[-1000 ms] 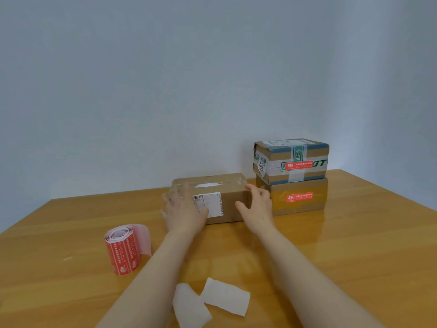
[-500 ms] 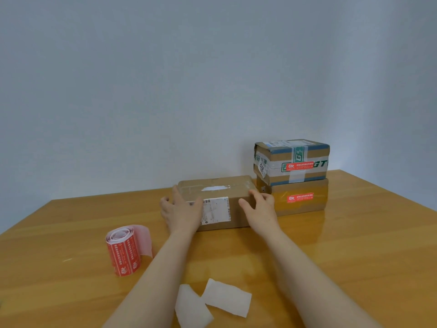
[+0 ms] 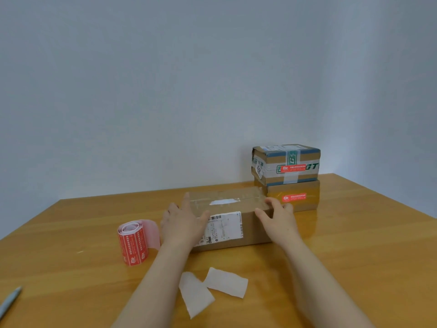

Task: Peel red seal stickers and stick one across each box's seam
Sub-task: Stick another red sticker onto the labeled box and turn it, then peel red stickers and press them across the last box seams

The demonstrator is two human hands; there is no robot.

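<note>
A brown cardboard box [image 3: 236, 204] with a white shipping label on its front lies in the middle of the wooden table [image 3: 354, 256]. My left hand [image 3: 183, 221] grips its left end and my right hand [image 3: 276, 217] grips its right end. Clear tape runs along its top seam, and no red sticker shows on it. A roll of red seal stickers [image 3: 133, 242] stands to the left of the box. Behind on the right, two boxes are stacked: the upper box [image 3: 286, 163] and the lower box [image 3: 293, 196] each carry a red seal sticker on the front.
Two white backing papers [image 3: 224, 281] [image 3: 195, 293] lie on the table near me between my forearms. The tip of a grey pen [image 3: 9, 300] shows at the bottom left edge. A plain wall stands behind the table.
Both hands have drawn the brown box toward me, away from the stacked boxes. The pen has come into view at the bottom left.
</note>
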